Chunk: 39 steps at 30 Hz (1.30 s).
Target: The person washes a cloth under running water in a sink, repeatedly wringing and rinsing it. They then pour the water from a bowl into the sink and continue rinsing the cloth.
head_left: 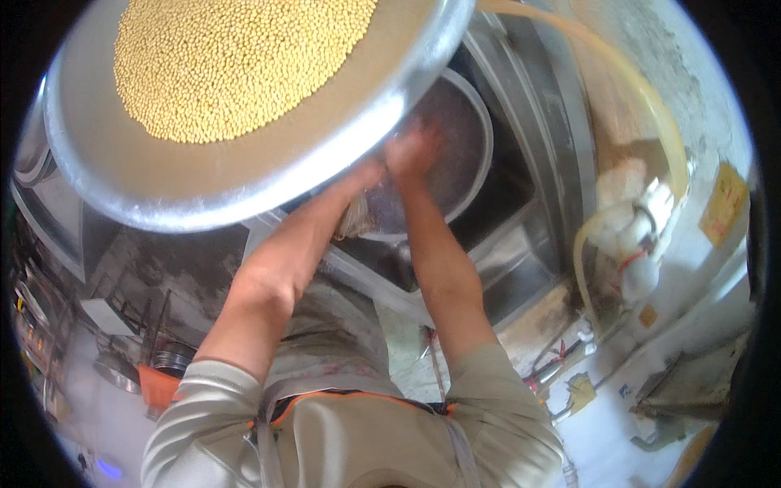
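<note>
Both of my arms reach forward under the near rim of a wide metal funnel-shaped hopper [244, 189], which holds a heap of yellow soybeans [238, 67]. Below it stands a round bucket or tub [479, 165] with something dark or wet inside. My right hand [415, 146] is over the tub and blurred; its fingers are not clear. Close to its left is my left hand [367, 174], partly hidden behind the hopper's rim. A pale bundle, perhaps cloth or string [356, 218], hangs at the tub's near left edge, just below my left hand. Whether either hand holds anything cannot be seen.
The tub sits within a metal sink or trough [518, 244]. A yellowish hose [656, 110] curves down the wall at the right to white pipe fittings [634, 232]. At the lower left are an orange container [157, 387] and a metal basin [117, 371].
</note>
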{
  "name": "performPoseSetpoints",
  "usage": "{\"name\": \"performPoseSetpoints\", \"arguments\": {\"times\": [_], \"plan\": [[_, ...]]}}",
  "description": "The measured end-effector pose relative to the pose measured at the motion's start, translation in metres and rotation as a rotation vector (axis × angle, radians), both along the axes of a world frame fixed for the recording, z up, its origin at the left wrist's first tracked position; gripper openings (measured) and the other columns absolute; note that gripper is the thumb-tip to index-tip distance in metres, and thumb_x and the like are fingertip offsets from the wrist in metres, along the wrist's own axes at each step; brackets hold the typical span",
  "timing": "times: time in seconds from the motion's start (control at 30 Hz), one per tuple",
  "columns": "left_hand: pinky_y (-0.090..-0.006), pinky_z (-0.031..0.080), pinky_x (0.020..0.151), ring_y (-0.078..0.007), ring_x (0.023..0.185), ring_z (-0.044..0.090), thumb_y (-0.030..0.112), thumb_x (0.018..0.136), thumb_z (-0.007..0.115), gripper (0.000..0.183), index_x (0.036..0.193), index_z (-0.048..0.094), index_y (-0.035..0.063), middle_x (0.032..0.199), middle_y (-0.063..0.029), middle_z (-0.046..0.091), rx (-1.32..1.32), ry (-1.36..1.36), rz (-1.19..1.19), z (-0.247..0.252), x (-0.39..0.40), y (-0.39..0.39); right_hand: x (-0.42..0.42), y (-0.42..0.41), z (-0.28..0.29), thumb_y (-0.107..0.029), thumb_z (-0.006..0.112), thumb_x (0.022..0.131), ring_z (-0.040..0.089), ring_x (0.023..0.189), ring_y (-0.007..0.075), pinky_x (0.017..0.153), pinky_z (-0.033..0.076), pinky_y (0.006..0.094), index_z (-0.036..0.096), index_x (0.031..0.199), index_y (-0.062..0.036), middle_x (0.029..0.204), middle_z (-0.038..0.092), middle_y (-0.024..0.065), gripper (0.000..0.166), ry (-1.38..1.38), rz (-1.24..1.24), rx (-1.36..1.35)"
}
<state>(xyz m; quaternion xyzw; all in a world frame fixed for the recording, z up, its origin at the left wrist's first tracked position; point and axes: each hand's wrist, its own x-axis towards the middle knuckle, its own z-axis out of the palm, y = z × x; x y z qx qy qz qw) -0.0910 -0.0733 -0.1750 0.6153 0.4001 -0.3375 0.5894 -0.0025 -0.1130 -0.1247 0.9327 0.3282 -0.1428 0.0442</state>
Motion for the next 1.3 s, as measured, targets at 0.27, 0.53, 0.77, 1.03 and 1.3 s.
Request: {"name": "performPoseSetpoints", "arguments": {"times": [0.27,0.53,0.77,1.03,1.3], "plan": [[-0.0399,0.042,0.092,-0.0369,0.108,0.055,0.043,0.077,0.059,0.054,0.108,0.061,-0.0013,0.112,-0.0228,0.059,0.099,-0.032,0.02,-0.029,-0.032,-0.021,0.006,-0.003,-0.054,-0.037,0.059,0.08,0.038,0.121,0.0381,0.103,0.028,0.05,0.046,0.126,-0.0036,0.129,0.042,0.0232,0.059,-0.057,-0.078,0.123],[-0.0398,0.042,0.092,-0.0368,0.108,0.055,0.043,0.077,0.06,0.054,0.108,0.061,-0.0014,0.112,-0.0226,0.059,0.082,-0.034,0.006,-0.016,0.006,-0.002,0.046,-0.008,-0.001,-0.041,0.053,0.084,0.04,0.119,0.0376,0.102,0.029,0.0485,0.048,0.125,-0.0043,0.128,0.044,0.0222,0.055,0.204,-0.084,0.266],[-0.0397,0.042,0.092,-0.0368,0.108,0.055,0.043,0.077,0.061,0.055,0.109,0.061,-0.0015,0.112,-0.0224,0.059,0.075,-0.035,0.043,-0.014,-0.004,-0.002,0.025,-0.044,-0.029,-0.045,0.047,0.087,0.041,0.119,0.0386,0.1,0.031,0.0489,0.047,0.125,0.0006,0.13,0.042,0.0234,0.059,-0.152,-0.132,0.018],[-0.0396,0.042,0.092,-0.0368,0.108,0.055,0.043,0.076,0.062,0.056,0.109,0.061,-0.0016,0.113,-0.0222,0.059,0.124,-0.03,0.073,-0.031,-0.035,-0.017,0.024,-0.027,-0.046,-0.048,0.046,0.087,0.037,0.123,0.038,0.102,0.029,0.0501,0.043,0.13,-0.0014,0.133,0.041,0.023,0.063,-0.046,-0.274,0.105],[-0.0395,0.042,0.092,-0.0367,0.109,0.055,0.043,0.076,0.063,0.056,0.109,0.06,-0.0017,0.113,-0.022,0.059,0.211,-0.048,0.026,-0.056,-0.013,-0.028,0.036,-0.046,-0.045,-0.044,0.049,0.087,0.034,0.126,0.0382,0.104,0.027,0.0497,0.041,0.131,-0.0006,0.135,0.039,0.023,0.063,0.012,-0.206,0.08]]}}
